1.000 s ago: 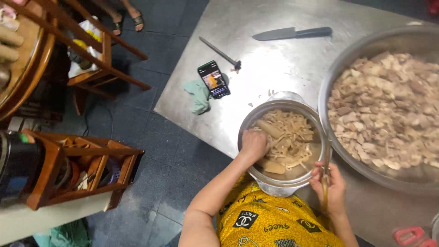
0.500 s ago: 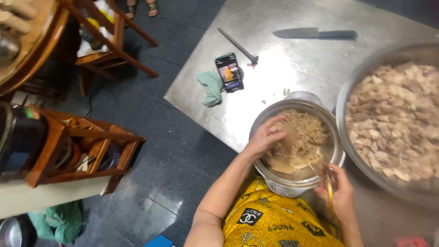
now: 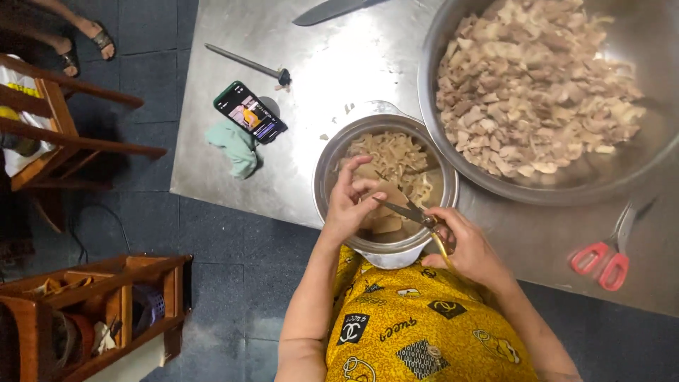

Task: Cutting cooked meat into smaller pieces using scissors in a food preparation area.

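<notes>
A small steel bowl (image 3: 332, 154) of pale beige food strips stands at the near edge of the metal table (image 3: 297, 141). My left hand (image 3: 351, 201) reaches into it and pinches a flat pale piece (image 3: 385, 216). My right hand (image 3: 468, 247) grips yellow-handled scissors (image 3: 417, 214), whose open blades point left at that piece. Just right of the small bowl, a large steel basin (image 3: 594, 185) holds a heap of cut pale pieces.
Red-handled scissors (image 3: 608, 255) lie at the table's right edge. A phone (image 3: 250, 111) leans on a green cloth (image 3: 237, 148), with a sharpening rod (image 3: 247, 65) and a knife (image 3: 329, 10) beyond. Wooden chair (image 3: 49, 134), wooden rack (image 3: 92, 311) and another person's feet (image 3: 88, 39) are at left.
The camera has swung, so the table sits larger and more central. My right hand raised the scissors from beside the bowl to the piece my left hand lifted.
</notes>
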